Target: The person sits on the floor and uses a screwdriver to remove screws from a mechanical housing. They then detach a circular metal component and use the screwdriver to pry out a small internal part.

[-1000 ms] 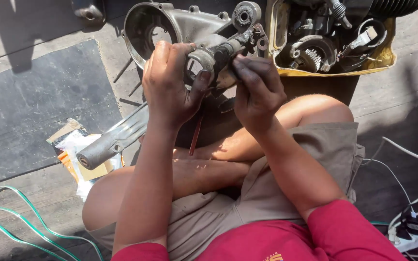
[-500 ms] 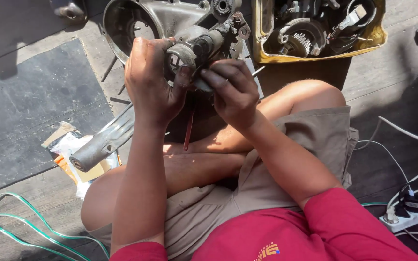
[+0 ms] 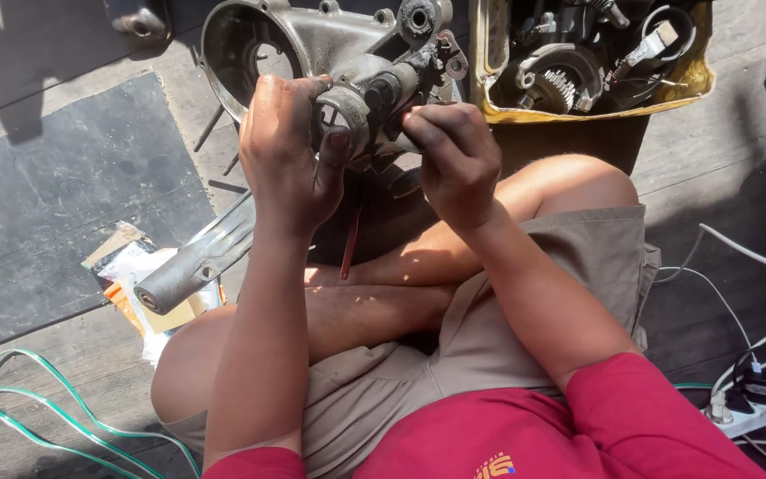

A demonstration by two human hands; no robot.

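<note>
Hands meet on a grimy metal engine part [image 3: 374, 89], held above the person's crossed legs. The left hand [image 3: 290, 151] is wrapped around its round end, thumb pressed up against it; the right hand [image 3: 454, 155] pinches its other side with curled fingers (what they grip is hidden). Just behind it lies a grey engine casing [image 3: 285, 40], and to the right a yellow tray [image 3: 596, 98] filled with gears and small parts. A metal tube [image 3: 192, 266] lies by the left knee, a green hose [image 3: 46, 399] and a power strip [image 3: 746, 412] on the wooden floor.
</note>
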